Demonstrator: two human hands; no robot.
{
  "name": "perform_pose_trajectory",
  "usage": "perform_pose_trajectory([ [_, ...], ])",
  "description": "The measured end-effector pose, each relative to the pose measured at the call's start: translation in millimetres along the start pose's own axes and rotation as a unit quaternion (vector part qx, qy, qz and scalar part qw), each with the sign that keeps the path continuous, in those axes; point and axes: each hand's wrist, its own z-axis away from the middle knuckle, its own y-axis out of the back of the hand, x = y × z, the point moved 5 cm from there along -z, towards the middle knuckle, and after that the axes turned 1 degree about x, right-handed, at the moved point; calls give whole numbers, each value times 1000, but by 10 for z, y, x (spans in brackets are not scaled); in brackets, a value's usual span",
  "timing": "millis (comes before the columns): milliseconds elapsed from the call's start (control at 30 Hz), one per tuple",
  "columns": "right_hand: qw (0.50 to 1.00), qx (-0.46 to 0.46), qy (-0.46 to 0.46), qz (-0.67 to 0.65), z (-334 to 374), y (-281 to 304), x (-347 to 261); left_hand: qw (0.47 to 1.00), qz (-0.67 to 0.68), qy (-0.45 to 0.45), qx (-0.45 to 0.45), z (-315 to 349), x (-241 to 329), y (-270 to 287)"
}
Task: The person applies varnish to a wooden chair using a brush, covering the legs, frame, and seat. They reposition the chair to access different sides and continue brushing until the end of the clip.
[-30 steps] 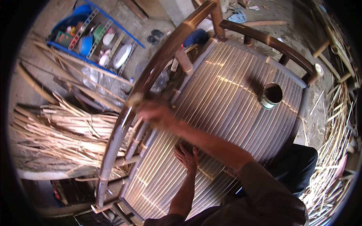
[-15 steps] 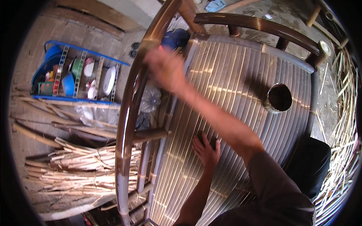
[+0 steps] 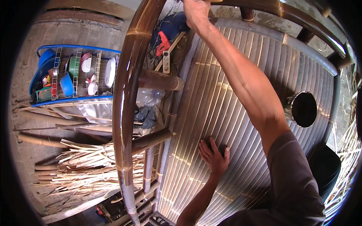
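Note:
My left hand lies flat on the bamboo slat seat of a bench, fingers spread and holding nothing. My right arm stretches across the slats to the far left corner of the bench. There my right hand is cut off by the upper edge, close to the dark glossy bamboo rails; its fingers and anything in them are hidden. The thick left rail runs along the bench's side, joined by short cross-pieces. An open round tin with a dark inside stands on the slats, right of my right arm.
On the floor at left lie a blue-edged rack with bowls and dishes and a pile of split bamboo sticks. Beyond the left rail are a red tool and a socket strip. Bamboo shavings lie at right.
My right hand has moved from the left rail to the far corner, partly out of view. My left hand stays flat on the slats. The whole view has shifted somewhat.

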Motion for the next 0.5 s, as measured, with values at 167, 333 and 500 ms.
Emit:
perform_pose_trajectory([
  [167,959,7,-186,-214,1507,-93,-156,1000,-7,21,-17,82,-73,-22],
  [333,872,10,-414,-260,2537,311,348,998,60,-16,3,44,-3,40],
  [500,938,-162,-305,-11,2271,496,371,999,-13,32,-36,92,-123,-117],
])
